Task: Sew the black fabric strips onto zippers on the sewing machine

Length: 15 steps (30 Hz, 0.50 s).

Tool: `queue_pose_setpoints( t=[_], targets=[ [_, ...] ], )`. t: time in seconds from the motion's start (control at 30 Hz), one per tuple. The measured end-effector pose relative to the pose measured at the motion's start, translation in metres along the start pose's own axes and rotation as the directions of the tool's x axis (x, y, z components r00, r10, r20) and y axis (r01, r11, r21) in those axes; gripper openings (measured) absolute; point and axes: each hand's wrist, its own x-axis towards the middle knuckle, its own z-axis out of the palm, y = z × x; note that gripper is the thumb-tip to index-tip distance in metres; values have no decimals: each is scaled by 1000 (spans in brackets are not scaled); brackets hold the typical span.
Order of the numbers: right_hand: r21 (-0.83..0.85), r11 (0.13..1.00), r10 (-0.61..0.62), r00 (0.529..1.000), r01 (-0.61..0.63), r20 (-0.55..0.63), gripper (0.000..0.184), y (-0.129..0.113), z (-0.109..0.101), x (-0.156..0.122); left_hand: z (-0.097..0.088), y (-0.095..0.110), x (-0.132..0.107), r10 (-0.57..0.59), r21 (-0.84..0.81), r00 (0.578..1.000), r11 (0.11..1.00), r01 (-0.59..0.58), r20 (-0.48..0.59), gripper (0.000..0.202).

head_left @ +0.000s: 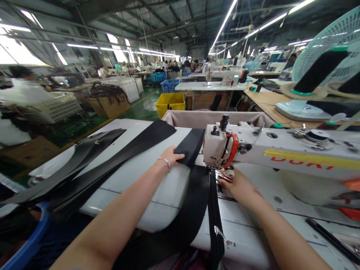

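Two bare forearms reach in from the bottom edge, with no sleeves showing on either one. The left hand [170, 156] has a thin silver bracelet [164, 161] around the wrist. The right hand [236, 185] wears no ring, watch or glove that can be seen. Both hands are bare.

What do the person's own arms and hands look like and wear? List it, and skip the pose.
Both forearms are bare, with no sleeves in view and no gloves. The left hand has a thin silver bracelet at the wrist. The right hand shows no jewellery.
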Motion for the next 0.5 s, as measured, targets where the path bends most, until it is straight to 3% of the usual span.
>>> queue_pose_setpoints(
  t=[0.13, 0.2, 0.23, 0.3, 0.33, 0.37, 0.4, 0.43, 0.5],
  targets=[
    [143, 990, -30, 981, 3, 190, 35, -2, -18, -68, -108, -14, -83, -150, 143, 987, 977, 156, -54, 43],
    [260, 964, -121, 967, 60, 226, 39, -7, -18, -98, -137, -19, -118, -156, 228, 970, 953, 198, -188, 56],
    [300, 949, -162, 964, 94, 211, 37, -10, -16, -108, -140, -21, -132, -123, 257, 961, 948, 187, -247, 63],
    [324, 934, -213, 962, 148, 173, 31, -18, -11, -122, -121, -22, -153, -55, 273, 958, 953, 134, -280, 65],
    [300, 941, -211, 965, 156, 159, 25, -22, -8, -126, -102, -23, -161, -47, 246, 972, 964, 104, -230, 58],
    [260, 953, -199, 968, 155, 152, 19, -26, -6, -128, -77, -24, -169, -58, 209, 986, 974, 91, -157, 46],
    [217, 964, -189, 969, 153, 156, 18, -29, -4, -130, -50, -25, -177, -117, 117, 993, 987, 112, 35, 36],
    [176, 971, -188, 968, 158, 168, 19, -31, -3, -131, -23, -27, -186, -156, 13, 949, 987, 158, 272, 31],
    [117, 975, -209, 959, 189, 189, 15, -34, 0, -134, 28, -33, -202, -148, -63, 808, 973, 223, 570, 25]
  ],
)
